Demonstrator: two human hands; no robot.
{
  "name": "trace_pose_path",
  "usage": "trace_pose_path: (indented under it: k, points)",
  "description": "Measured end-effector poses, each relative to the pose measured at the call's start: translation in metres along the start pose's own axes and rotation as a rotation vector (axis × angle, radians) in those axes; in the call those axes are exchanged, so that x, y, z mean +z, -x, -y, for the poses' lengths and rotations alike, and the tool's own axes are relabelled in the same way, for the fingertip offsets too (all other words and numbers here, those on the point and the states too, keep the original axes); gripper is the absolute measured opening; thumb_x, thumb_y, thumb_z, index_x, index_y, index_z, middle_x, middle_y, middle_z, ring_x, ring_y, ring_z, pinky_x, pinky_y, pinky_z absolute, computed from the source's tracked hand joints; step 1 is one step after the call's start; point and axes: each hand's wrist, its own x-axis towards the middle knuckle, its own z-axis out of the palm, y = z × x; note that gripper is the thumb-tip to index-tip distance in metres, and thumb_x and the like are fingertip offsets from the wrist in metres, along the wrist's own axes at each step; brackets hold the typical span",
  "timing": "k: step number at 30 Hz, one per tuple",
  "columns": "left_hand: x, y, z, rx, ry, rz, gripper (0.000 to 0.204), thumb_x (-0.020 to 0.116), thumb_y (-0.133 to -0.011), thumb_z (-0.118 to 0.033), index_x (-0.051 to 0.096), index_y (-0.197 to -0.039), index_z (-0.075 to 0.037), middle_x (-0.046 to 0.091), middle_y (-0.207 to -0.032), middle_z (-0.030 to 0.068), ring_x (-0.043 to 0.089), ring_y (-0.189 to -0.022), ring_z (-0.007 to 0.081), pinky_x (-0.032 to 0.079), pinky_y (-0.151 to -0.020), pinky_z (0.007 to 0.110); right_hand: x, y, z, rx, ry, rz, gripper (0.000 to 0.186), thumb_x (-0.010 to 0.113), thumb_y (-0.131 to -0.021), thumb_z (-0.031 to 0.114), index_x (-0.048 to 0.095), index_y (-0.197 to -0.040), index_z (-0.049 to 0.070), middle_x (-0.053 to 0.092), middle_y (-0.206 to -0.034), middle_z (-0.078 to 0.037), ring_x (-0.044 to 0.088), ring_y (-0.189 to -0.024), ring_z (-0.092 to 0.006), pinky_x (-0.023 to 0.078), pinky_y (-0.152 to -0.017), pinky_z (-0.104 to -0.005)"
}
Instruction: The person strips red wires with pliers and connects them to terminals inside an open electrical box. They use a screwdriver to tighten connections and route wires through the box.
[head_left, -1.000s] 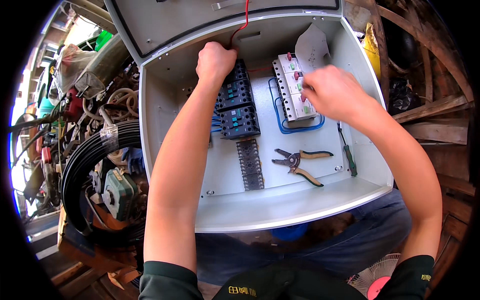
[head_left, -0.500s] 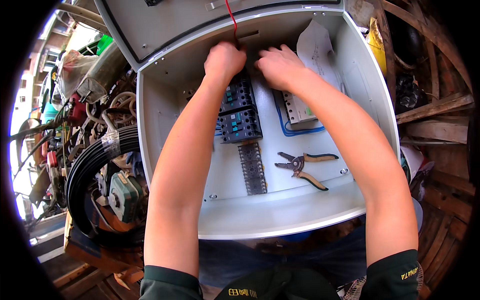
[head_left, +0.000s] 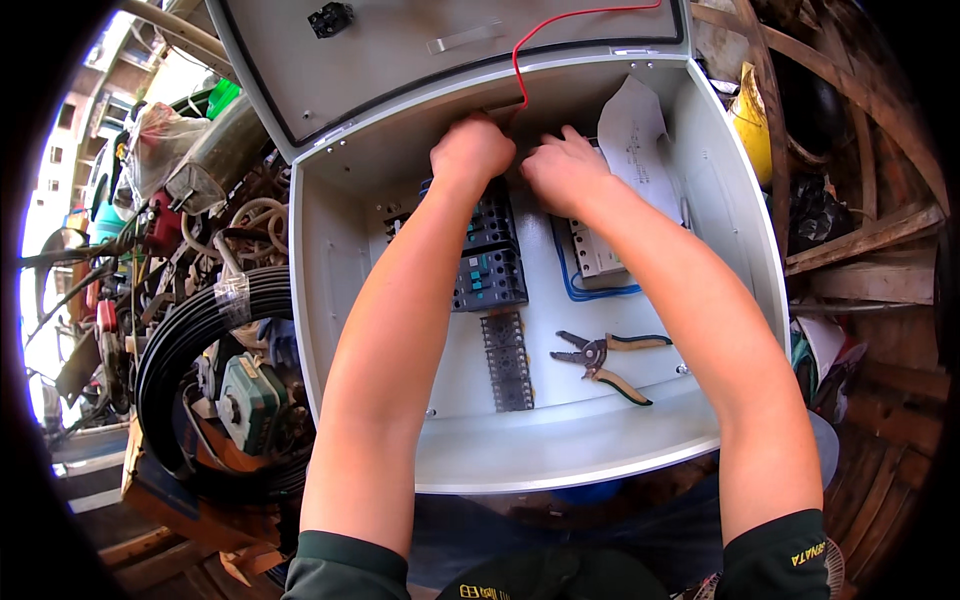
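Deep inside a grey metal enclosure [head_left: 560, 452], my two hands work close together near its far wall. My left hand [head_left: 473, 150] is closed, and a red wire [head_left: 519, 75] runs from the open door down to its fingers. Just to the right, my right hand [head_left: 566, 172] has its fingers bent, the tips turned inward; what they pinch is hidden. Below my left hand stand black contactors [head_left: 490, 278], partly covered by my forearm. A white circuit breaker [head_left: 597, 252] with blue wires [head_left: 590, 293] sits below my right hand.
Wire strippers [head_left: 603, 356] lie on the enclosure's floor, beside a row of black relay sockets [head_left: 507, 360]. A paper sheet [head_left: 636, 140] leans at the far right inside. The door [head_left: 380, 60] is swung back. A black cable coil [head_left: 160, 370] stands outside left.
The view has shifted, so the enclosure sits lower in the picture. My hands have come closer together, and more of the red wire shows across the door.
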Motion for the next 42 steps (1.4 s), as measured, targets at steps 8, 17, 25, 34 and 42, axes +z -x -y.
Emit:
trace_pose_path:
  k: [8,17,25,34,42]
  points:
    - [0.000,0.004,-0.004,-0.019,0.034,-0.003,0.061,0.052,-0.092,-0.059,0.073,-0.113,-0.005,0.071,-0.114,0.0209,0.066,-0.112,0.0387,0.053,-0.095,0.046,0.002,-0.001,0.004,0.057,-0.007,-0.033,0.017,0.061,-0.086,0.016,0.077,-0.088,0.015,0.074,-0.098,-0.006,0.064,-0.106,-0.0233,0.043,-0.098,-0.0417]
    - [-0.004,0.011,-0.002,0.003,0.078,0.017,0.051,0.053,-0.096,-0.050,0.070,-0.117,-0.007,0.071,-0.114,0.0200,0.068,-0.108,0.0354,0.054,-0.093,0.045,-0.099,0.003,-0.039,-0.093,-0.557,-0.684,0.025,0.070,-0.084,0.031,0.070,-0.079,0.006,0.071,-0.078,-0.017,0.069,-0.081,-0.0372,0.055,-0.069,-0.0467]
    - [-0.002,0.014,-0.004,0.048,0.072,-0.022,0.049,0.056,-0.095,-0.051,0.072,-0.113,-0.008,0.073,-0.111,0.0168,0.070,-0.105,0.0326,0.056,-0.088,0.043,-0.127,-0.049,-0.072,-0.127,-0.270,-0.610,0.019,0.064,-0.083,0.017,0.073,-0.091,0.003,0.071,-0.093,-0.021,0.069,-0.089,-0.0385,0.055,-0.081,-0.0442]
    - [0.006,0.004,0.001,0.029,0.021,0.015,0.042,0.059,-0.091,-0.055,0.075,-0.115,-0.024,0.071,-0.119,0.0077,0.067,-0.112,0.0295,0.053,-0.094,0.042,-0.144,-0.059,-0.047,0.003,-0.590,-0.486,0.022,0.071,-0.080,0.017,0.068,-0.092,-0.001,0.071,-0.096,-0.026,0.069,-0.096,-0.0390,0.055,-0.083,-0.0437]
    - [-0.002,0.006,-0.004,0.067,-0.004,0.063,0.054,0.052,-0.094,-0.055,0.069,-0.122,-0.012,0.071,-0.119,0.0120,0.069,-0.111,0.0286,0.055,-0.092,0.041,-0.124,-0.061,-0.031,0.259,-0.310,-0.760,0.030,0.069,-0.087,0.029,0.066,-0.096,0.001,0.070,-0.092,-0.026,0.069,-0.092,-0.0434,0.055,-0.082,-0.0493]
